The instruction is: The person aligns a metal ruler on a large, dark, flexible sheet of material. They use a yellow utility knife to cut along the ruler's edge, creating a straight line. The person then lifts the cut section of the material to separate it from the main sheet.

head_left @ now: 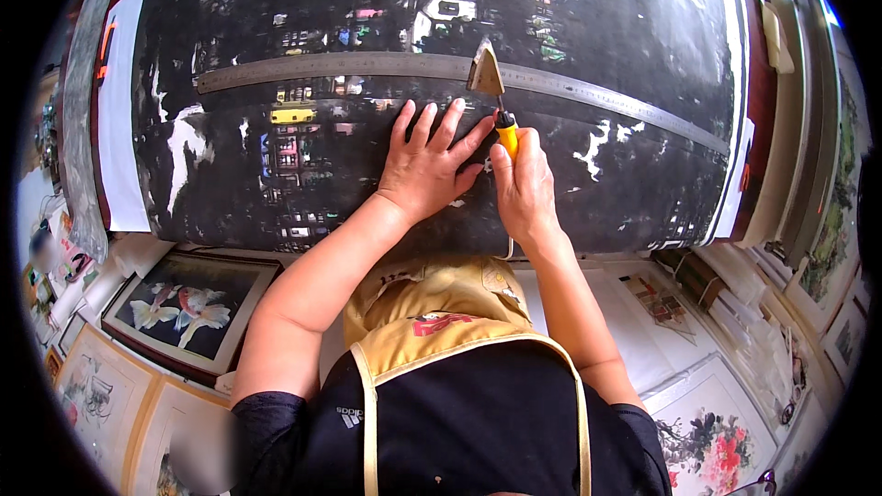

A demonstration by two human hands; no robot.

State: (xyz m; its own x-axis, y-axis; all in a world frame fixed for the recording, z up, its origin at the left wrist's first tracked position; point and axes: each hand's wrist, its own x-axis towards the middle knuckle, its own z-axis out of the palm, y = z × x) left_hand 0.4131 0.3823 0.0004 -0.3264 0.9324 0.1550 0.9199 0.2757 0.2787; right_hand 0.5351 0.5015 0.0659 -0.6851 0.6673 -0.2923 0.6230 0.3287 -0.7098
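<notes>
A large dark painting [367,202] with white, yellow and pink patches lies flat before me. My left hand [424,170] rests on it palm down, fingers spread, holding nothing. My right hand [526,186] is wrapped around the yellow handle of a small pointed trowel [486,73]. Its triangular metal blade points away from me and overlaps a long steel ruler [367,64] in this view; I cannot tell whether they touch. The ruler lies across the painting, beyond the fingertips of my left hand.
White paper [127,110] shows beyond the painting's left edge, with an orange-and-black cutter [107,48] on it. Below, at left, lies a framed goldfish picture [188,312]. A flower painting [712,441] and rolled papers [735,317] are at the lower right.
</notes>
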